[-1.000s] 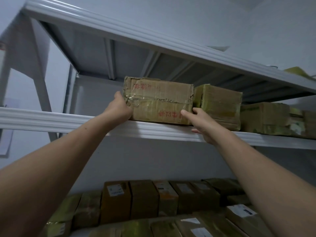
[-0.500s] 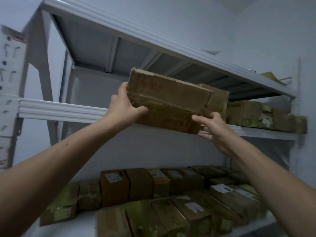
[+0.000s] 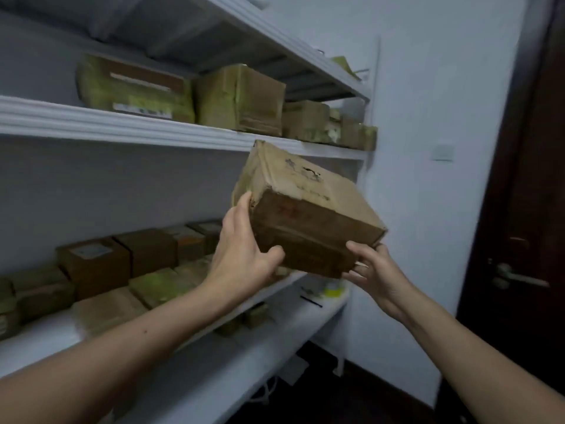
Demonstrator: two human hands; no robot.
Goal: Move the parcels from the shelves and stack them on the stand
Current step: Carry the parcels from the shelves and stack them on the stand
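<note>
Beside shelves (image 3: 122, 123), left hand (image 3: 241, 255), right hand (image 3: 377, 270) gripping parcel (image 3: 308, 215)

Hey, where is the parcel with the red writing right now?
In the head view the parcel is in mid-air right of centre, tilted, gripped between the left hand and the right hand, just below the upper shelf.

Both arms are bare and stretch forward, the left arm (image 3: 122, 347) from the lower left and the right arm (image 3: 458, 347) from the lower right. The left hand (image 3: 241, 258) grips the left end of a parcel (image 3: 305, 215), fingers (image 3: 244, 203) up its side and thumb pressed on its front face. The right hand (image 3: 376, 270) holds the lower right corner, thumb on the front and fingers curled beneath.
</note>
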